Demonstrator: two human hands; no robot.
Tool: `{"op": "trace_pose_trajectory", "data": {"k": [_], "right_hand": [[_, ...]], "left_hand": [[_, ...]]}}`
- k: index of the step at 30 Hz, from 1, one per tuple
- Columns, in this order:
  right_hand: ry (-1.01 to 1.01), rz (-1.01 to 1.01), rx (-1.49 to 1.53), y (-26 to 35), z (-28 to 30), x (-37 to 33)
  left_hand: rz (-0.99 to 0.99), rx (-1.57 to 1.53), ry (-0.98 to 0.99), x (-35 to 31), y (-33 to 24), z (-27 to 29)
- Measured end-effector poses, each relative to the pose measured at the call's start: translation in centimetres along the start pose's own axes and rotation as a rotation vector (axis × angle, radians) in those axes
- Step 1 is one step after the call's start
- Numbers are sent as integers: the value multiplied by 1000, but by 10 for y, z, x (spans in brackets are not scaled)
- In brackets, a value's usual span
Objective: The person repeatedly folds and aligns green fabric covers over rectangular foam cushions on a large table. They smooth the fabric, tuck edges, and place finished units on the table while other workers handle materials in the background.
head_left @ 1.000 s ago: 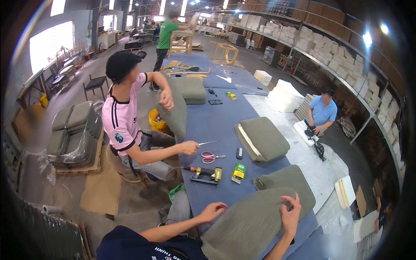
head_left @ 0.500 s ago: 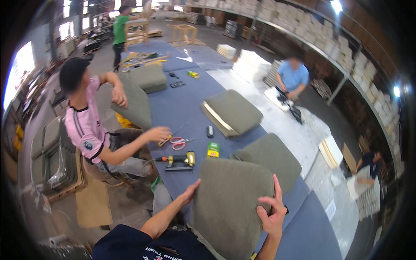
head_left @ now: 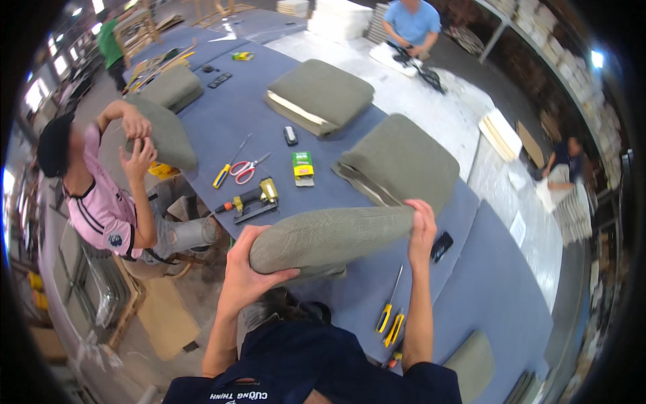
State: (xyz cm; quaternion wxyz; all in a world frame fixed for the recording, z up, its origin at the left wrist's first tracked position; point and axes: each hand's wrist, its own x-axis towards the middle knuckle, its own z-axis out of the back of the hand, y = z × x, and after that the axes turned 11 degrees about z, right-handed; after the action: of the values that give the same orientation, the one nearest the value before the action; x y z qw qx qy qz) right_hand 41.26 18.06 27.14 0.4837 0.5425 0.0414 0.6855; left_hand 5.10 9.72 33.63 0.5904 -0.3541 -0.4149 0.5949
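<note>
A grey-green fabric seat cushion [head_left: 336,232] is raised over the near edge of the table, tipped so its long rounded edge faces me. My left hand [head_left: 247,273] wraps round its left end, thumb below. At the opposite end, my right hand [head_left: 422,229] grips the corner. Beyond it lies another cushion [head_left: 410,158] with an opening along its near side. A brass-coloured staple gun [head_left: 259,200] rests to the left of that one. Below my right hand are a yellow-handled screwdriver [head_left: 386,313] and yellow-handled pliers [head_left: 396,328].
On the blue-covered table [head_left: 501,283] lie red-handled scissors [head_left: 245,170], another screwdriver [head_left: 227,168], a green-yellow box [head_left: 303,168], a black phone [head_left: 441,246] and a further cushion [head_left: 319,94]. A person in pink [head_left: 101,215] sits at left, handling a cushion. Another in blue [head_left: 412,23] works across.
The held cushion has turned from showing its broad face to showing its edge. My left hand now grips its end. The seated person's hand has left the screwdriver and moved to the cushion there.
</note>
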Motion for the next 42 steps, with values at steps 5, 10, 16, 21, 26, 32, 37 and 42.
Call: {"op": "trace_pose_trajectory", "data": {"k": [5,10,16,21,26,32,37,42], "right_hand": [[275,171,82,82,10,26],[351,354,132,147,25,23],[89,387,199,131,35,3],[28,397,168,130,32,8],[-26,269,204,134,34,24],[46,171,254,103,37,33],[24,150,288,93,57,21],[-107,117,375,64,85,-8]], "left_hand": [[-27,-85,304,-2,-33,-12],[-262,-18,510,-2,-80,-33],[-353,6,500,-19,-93,-62],[-488,149,505,-25,-89,-66],[-885,328,63,-7,-90,-82],[-521,2,190,-9,-60,-76],[-129,110,466,-34,19,-34],[-163,182,368,-73,80,-15]]}}
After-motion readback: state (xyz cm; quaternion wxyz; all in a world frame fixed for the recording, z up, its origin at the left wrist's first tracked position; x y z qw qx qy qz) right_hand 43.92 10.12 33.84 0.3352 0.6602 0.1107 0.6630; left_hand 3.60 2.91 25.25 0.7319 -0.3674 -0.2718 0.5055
